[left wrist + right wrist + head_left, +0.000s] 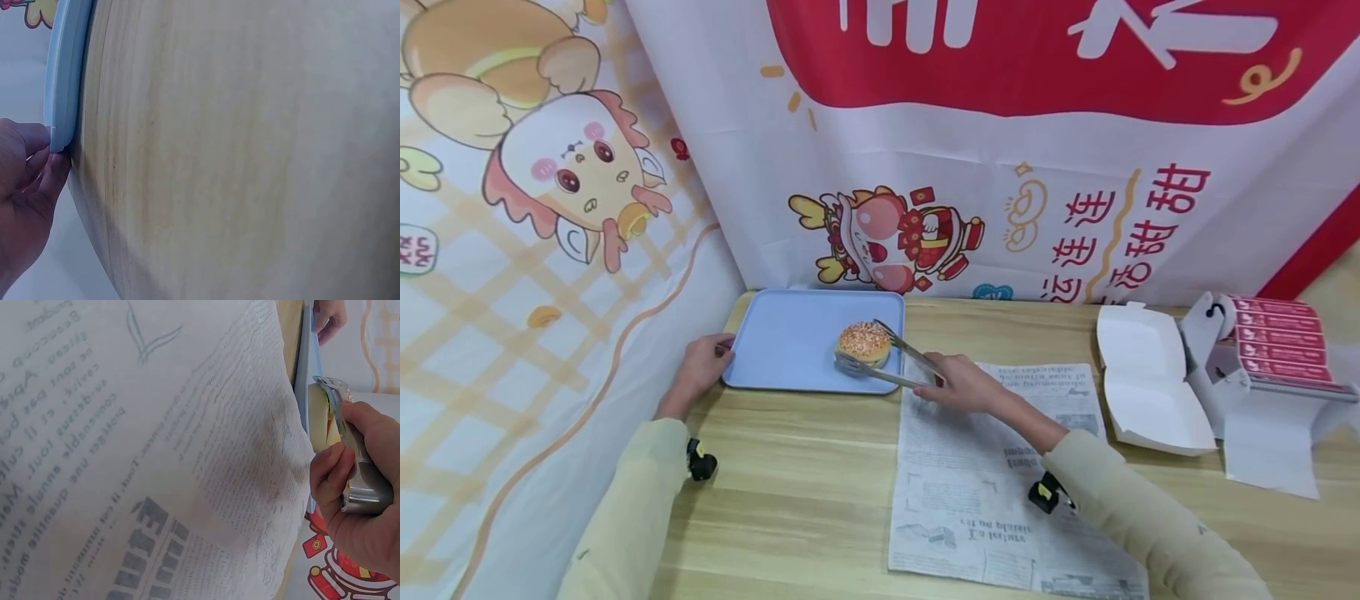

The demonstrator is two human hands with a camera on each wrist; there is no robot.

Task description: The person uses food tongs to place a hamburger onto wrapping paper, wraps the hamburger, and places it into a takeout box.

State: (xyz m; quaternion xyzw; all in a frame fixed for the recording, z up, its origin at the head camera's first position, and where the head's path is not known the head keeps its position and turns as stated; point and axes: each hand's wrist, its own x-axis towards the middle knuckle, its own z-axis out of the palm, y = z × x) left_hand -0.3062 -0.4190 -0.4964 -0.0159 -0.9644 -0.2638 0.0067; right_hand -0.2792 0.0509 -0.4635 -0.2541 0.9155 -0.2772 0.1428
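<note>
My right hand (964, 383) grips a pair of metal tongs (887, 377), whose two arms reach either side of a seeded burger (862, 340). The burger lies at the right end of a pale blue tray (782, 337). At the tray's left edge my left hand (706, 367) pinches the rim; in the left wrist view, its thumb and fingers (57, 172) meet at the tray's corner (61, 134). From the right wrist view, the burger's side (319, 415) shows green and yellow filling behind the tongs' tip (331, 381).
Printed newspaper-style wrapping paper (970, 500) lies on the wooden table (790, 467) under my right arm. An unfolded white takeaway box (1150, 375) stands at the right, beside a dispenser with a roll of red-and-white labels (1277, 333). Printed cloth (737, 100) hangs behind and at the left.
</note>
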